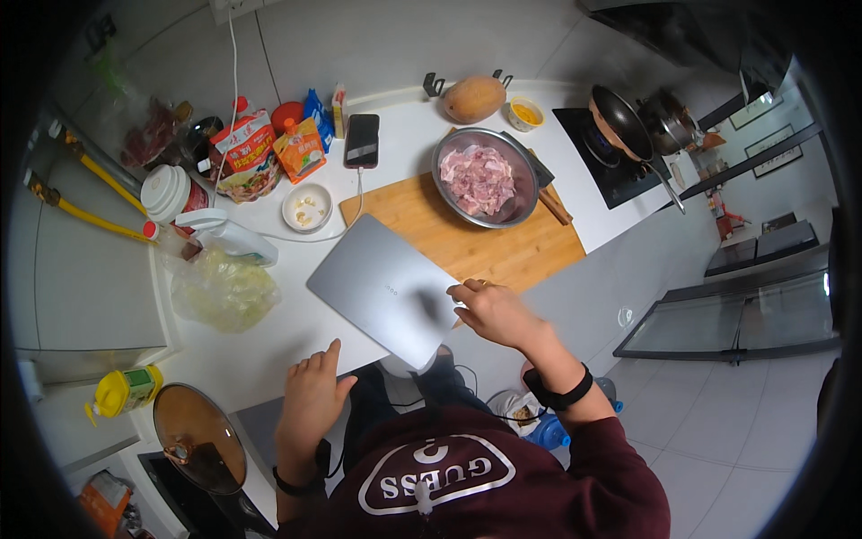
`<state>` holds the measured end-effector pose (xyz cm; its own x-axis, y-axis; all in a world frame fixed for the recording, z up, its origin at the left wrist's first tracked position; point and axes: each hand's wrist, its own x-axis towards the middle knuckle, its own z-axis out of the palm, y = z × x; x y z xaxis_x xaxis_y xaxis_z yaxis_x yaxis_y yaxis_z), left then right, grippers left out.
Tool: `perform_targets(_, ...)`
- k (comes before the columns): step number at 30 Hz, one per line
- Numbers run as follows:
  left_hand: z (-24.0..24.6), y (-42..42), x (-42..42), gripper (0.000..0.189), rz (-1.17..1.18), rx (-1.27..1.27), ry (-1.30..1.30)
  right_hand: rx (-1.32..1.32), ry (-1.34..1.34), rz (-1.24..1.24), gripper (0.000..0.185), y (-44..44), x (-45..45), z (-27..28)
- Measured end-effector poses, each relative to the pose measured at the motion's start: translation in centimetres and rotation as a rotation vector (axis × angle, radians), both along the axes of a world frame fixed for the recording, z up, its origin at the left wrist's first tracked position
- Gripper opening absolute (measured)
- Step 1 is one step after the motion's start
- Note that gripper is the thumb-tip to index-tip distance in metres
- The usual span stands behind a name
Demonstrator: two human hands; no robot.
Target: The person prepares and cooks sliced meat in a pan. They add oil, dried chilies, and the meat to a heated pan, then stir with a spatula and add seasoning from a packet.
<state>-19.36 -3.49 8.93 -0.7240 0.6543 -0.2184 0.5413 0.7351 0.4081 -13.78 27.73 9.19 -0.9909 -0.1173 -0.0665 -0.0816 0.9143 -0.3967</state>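
A closed silver laptop (384, 283) lies at an angle, partly over the wooden cutting board (431, 236), its near corner past the counter's edge. My right hand (502, 311) is at the laptop's right side with fingers bent. Something small and pale shows at its fingertips; whether the hand grips that or the laptop's edge is unclear. Holding nothing, my left hand (313, 387) hovers by the counter's front edge, thumb and index finger spread. On the board stands a steel bowl (438, 182) of raw cut meat (477, 180). A cleaver (555, 205) lies partly hidden behind the bowl.
A charging phone (362, 141) and a small bowl (308, 226) of garlic cloves sit on the counter (296, 316). Seasoning packets (246, 158) and a bagged vegetable (225, 290) are to the left. At right, a frying pan (623, 124) rests on the cooktop (606, 182), its handle sticking out.
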Motion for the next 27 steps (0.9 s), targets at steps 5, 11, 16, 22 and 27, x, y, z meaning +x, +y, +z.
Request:
perform_targets(5, -1.0, 1.0, 0.3, 0.055, 0.001, 0.001, -0.055, -0.01, -0.11, 0.0, 0.031, 1.4, -0.3, -3.2)
perform_targets(11, -1.4, 1.5, -0.3, 0.055, 0.021, 0.049, -0.043, -0.016, -0.225, 0.021, 0.031, 1.9, -1.3, -4.9)
perform_targets(16, -1.6, 1.3, -0.5, 0.057, 0.025, -0.018, -0.085, -0.09, -0.216, 0.03, 0.031, 1.9, -1.9, -5.1)
perform_targets(22, -1.6, 1.8, -0.7, 0.056, 0.023, -0.001, -0.1, -0.035, -0.144, -0.065, 0.021, 3.4, -1.7, -7.0)
perform_targets(27, -1.9, 1.7, -0.5, 0.054, 0.033, 0.01, -0.074, -0.271, -0.058, -0.322, 0.03, 5.5, -1.4, -9.8)
